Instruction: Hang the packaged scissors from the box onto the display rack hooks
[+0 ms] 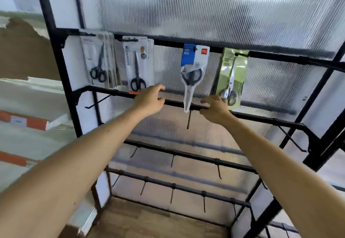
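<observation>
A black metal display rack (pixel 252 115) fills the view. On its top bar hang a stack of grey scissor packs (pixel 98 62), a second stack of white packs (pixel 137 65), a blue-and-white pack (pixel 194 69) and a green pack (pixel 232 75). My left hand (pixel 149 100) is raised to the second bar, just below the white packs, fingers curled with nothing visibly in them. My right hand (pixel 216 108) is at the same bar, between the blue-and-white pack and the green pack, fingers apart near the green pack's bottom edge. The box is out of sight.
Bare hooks (pixel 189 120) stick out from the second, third and fourth bars. A ribbed translucent panel (pixel 205 9) backs the rack. White shelves with orange strips (pixel 28 122) stand at the left. The wooden floor (pixel 149 222) shows below.
</observation>
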The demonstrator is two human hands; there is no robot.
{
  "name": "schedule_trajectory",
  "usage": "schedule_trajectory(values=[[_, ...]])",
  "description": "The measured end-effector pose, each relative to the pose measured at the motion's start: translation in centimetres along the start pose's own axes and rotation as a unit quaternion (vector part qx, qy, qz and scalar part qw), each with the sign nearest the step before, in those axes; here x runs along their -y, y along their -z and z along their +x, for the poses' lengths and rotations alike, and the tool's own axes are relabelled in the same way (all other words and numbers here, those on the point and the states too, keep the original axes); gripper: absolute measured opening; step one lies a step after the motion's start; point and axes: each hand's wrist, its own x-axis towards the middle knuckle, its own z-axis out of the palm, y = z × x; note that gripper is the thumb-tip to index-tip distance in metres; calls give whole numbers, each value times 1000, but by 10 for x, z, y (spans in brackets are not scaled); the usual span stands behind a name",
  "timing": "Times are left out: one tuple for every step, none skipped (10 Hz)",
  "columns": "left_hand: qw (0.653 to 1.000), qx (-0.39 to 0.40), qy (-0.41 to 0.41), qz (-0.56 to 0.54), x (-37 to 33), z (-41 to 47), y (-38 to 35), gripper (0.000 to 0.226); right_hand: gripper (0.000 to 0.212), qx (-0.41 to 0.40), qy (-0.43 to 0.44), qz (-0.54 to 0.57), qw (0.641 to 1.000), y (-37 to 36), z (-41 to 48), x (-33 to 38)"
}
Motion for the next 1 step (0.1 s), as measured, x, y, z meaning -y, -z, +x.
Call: schedule_trajectory(values=[[995, 37, -34, 90, 17, -18, 12, 48, 44, 13, -38, -14, 999, 2, -22, 12]])
